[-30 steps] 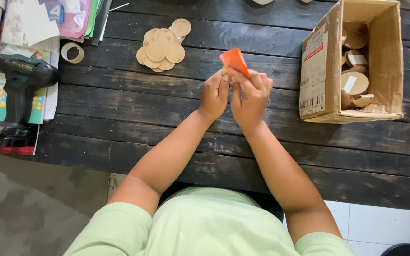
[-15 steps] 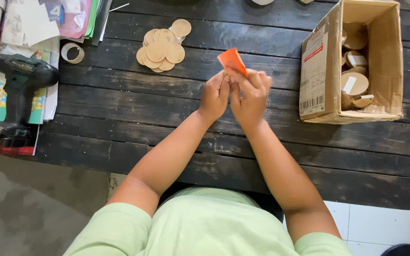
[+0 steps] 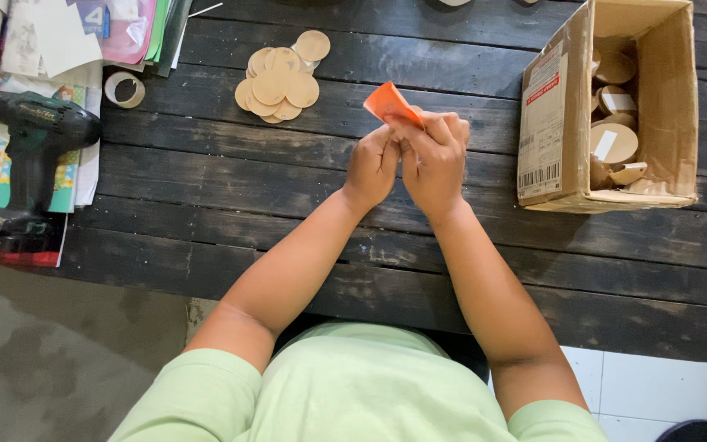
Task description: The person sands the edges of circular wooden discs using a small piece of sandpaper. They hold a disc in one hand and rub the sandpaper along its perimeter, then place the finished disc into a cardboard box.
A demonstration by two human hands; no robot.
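the dark plank table (image 3: pixel 206 188) fills most of your view, worn black boards running left to right. at its right end stands an open cardboard box (image 3: pixel 550 123), holding round wooden discs, some with pale tags on them. at the left edge lies a dark green cordless drill (image 3: pixel 30 135) on a spread of coloured papers (image 3: pixel 83 33), with a small tape ring (image 3: pixel 124 88) just beside. near the far middle sits a loose pile of thin wooden discs (image 3: pixel 280 80), overlapping one another.

your two hands meet above the table's middle, touching. your left hand (image 3: pixel 372 168) and right hand (image 3: pixel 434 160) are both curled closed, fingertips pinched together on an orange folded sheet (image 3: pixel 388 102) that sticks up and away from your knuckles, well clear of the boards. whether a disc is tucked between your palms cannot be told; the fingers hide it.

the orange sheet looks light, thin and limp, likely to crease or tear rather than slip. hold it near the fold with flat fingertips, close to where you work, not by the free corner.
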